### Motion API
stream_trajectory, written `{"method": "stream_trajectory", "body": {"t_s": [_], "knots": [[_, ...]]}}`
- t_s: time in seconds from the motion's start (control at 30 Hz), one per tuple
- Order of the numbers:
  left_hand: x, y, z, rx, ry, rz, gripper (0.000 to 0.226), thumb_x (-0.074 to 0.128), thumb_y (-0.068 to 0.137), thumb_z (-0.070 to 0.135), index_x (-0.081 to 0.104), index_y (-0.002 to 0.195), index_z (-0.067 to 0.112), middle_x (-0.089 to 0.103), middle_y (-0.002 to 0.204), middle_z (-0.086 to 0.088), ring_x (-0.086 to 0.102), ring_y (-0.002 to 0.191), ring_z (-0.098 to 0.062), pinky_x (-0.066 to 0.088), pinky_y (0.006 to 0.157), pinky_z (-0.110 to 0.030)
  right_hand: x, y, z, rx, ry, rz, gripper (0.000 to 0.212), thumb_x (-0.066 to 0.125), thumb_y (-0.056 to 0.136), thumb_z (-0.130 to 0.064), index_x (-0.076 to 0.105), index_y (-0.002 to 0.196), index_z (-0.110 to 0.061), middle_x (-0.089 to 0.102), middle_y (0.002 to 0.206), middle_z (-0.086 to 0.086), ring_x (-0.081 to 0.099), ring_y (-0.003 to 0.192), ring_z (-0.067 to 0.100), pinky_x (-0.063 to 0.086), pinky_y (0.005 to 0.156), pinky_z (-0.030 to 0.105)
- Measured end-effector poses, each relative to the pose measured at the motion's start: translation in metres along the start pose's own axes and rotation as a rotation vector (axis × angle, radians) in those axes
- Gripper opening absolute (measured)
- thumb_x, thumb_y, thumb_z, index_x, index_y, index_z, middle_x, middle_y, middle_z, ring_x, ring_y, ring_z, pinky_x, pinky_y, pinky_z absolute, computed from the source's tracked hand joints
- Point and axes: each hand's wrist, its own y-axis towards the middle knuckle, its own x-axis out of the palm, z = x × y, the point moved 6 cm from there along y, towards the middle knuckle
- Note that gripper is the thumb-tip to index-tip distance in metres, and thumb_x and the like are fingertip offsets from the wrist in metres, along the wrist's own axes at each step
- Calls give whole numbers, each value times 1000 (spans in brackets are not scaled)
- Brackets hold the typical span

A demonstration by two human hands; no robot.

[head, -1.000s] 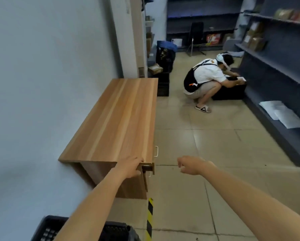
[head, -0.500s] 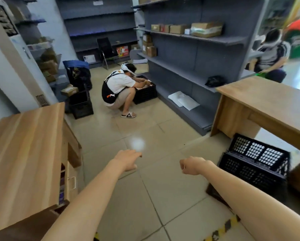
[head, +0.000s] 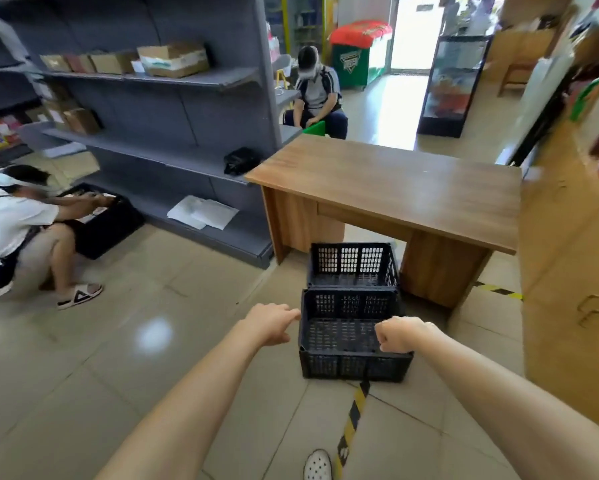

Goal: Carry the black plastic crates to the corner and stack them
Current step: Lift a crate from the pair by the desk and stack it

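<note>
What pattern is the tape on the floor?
Yellow and black stripes on the tape, head view.

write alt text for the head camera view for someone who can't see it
Two bare hands, left hand and right hand, reach toward the near black crate on a tiled shop floor. A second crate sits behind it, beside a wooden desk.

Two black lattice-walled crates (head: 353, 327), a brown woodgrain desk (head: 395, 181), grey shelving (head: 159, 109), yellow-black striped floor tape (head: 355, 410).
</note>
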Motion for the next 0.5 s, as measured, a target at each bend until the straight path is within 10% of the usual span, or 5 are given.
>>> {"method": "stream_trajectory", "body": {"t_s": [0.5], "knots": [[-156,275,-11,132,109,37,47,58,93,35,43,137,30,52,137,-2,54,124,-25,50,90,-39,-155,110,187,165,240,214,22,47,96,-39,58,110,-26,60,111,3,58,99,26,49,79,39]]}}
